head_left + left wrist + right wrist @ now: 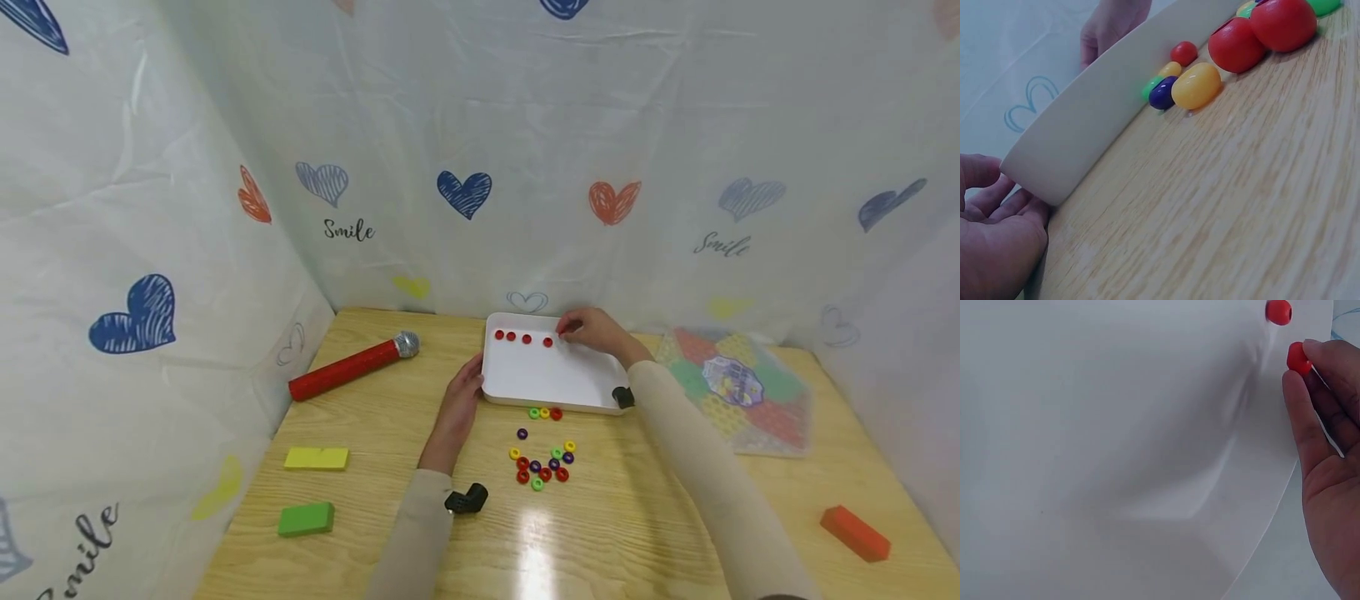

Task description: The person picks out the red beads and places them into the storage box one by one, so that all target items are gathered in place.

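My right hand point(596, 330) pinches a red bead point(1299, 357) between thumb and fingertips, over the far right part of the white tray point(555, 375). Inside the tray, several red beads run in a row along its far side, the nearest being a red bead point(547, 342) just left of the right hand. At the tray's left side my left hand point(459, 407) holds the edge; in the left wrist view its thumb point(982, 170) is at the rim and the other fingers are against the wall. In front of the tray lie loose beads in red, yellow, green and purple.
A red microphone point(352, 367) with a silver head lies at left. Nearer are a yellow block point(317, 459) and a green block point(306, 518). To the right are a clear case point(738, 392) of coloured sections and a red block point(856, 533). A heart-print sheet surrounds the table.
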Available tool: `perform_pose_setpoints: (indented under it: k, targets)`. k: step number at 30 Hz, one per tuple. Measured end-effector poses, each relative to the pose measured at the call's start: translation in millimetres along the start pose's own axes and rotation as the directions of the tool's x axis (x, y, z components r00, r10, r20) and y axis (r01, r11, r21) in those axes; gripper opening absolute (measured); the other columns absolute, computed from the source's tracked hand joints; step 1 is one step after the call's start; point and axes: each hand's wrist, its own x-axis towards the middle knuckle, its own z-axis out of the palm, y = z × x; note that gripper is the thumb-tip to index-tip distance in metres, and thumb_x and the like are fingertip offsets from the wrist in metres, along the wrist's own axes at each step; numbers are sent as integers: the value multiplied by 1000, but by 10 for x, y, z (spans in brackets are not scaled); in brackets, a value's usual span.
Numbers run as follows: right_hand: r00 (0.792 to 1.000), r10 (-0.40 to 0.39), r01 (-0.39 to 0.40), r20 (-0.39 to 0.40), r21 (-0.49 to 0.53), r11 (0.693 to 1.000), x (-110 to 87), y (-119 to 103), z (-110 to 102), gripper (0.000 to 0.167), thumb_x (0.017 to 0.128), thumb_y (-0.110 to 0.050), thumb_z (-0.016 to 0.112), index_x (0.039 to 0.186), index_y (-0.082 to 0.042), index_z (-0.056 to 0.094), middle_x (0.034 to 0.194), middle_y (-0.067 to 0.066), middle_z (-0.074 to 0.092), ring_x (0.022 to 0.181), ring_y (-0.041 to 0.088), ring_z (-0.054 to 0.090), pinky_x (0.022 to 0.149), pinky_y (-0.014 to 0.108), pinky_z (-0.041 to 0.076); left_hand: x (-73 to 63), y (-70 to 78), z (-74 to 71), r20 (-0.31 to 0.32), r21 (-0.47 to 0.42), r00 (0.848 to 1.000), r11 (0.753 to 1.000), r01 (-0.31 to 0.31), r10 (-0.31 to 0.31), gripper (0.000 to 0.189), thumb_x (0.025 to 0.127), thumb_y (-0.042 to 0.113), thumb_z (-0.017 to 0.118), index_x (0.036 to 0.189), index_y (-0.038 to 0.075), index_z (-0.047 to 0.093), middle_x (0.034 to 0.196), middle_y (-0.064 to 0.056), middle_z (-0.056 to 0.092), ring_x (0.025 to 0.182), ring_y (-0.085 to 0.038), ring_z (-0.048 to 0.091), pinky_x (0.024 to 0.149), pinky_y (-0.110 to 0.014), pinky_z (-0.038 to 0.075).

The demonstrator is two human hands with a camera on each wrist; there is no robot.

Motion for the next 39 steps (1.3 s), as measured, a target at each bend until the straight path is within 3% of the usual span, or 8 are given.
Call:
perform_pose_setpoints:
  k: [12, 24, 32, 39]
  targets:
    - [1000, 4, -3, 18, -90, 996, -58, 41, 23, 13, 88, -11, 70, 100, -14, 70, 98, 2, 67, 93, 21, 58, 88, 38, 52, -23, -54, 49, 6, -7, 1000, 1000, 12, -12, 47, 100, 1, 36, 147, 1, 35, 154, -18, 30, 144, -27, 25, 119, -40, 20]
    - [999, -4, 8, 44, -94, 996, -197, -85, -32, 21, 88, -11, 69, 109, -7, 69, 105, 7, 67, 97, 24, 58, 91, 41, 51, -48, -107, 48, 1, -14, 1000, 1000, 22, -22, 46, 101, 1, 37, 147, 2, 36, 154, -18, 31, 144, -27, 26, 119, -41, 21]
    - [998, -64, 65, 21, -52, 997, -380, -247, -134, 24, 91, -11, 65, 115, -5, 67, 110, 8, 66, 103, 24, 60, 89, 41, 53, 29, -89, -4, -22, 4, 1000, 1000, 19, -18, 45, 101, 3, 37, 146, 4, 39, 153, -14, 35, 142, -23, 30, 118, -38, 23]
    - [989, -150, 150, 13, 2, 989, -714, -369, -88, 26, 91, -13, 67, 115, -5, 67, 116, 13, 66, 103, 21, 61, 91, 42, 53, 89, -54, -24, -34, 4, 999, 1000, 24, -24, 45, 101, 4, 39, 145, 6, 41, 152, -12, 37, 141, -20, 32, 118, -35, 25]
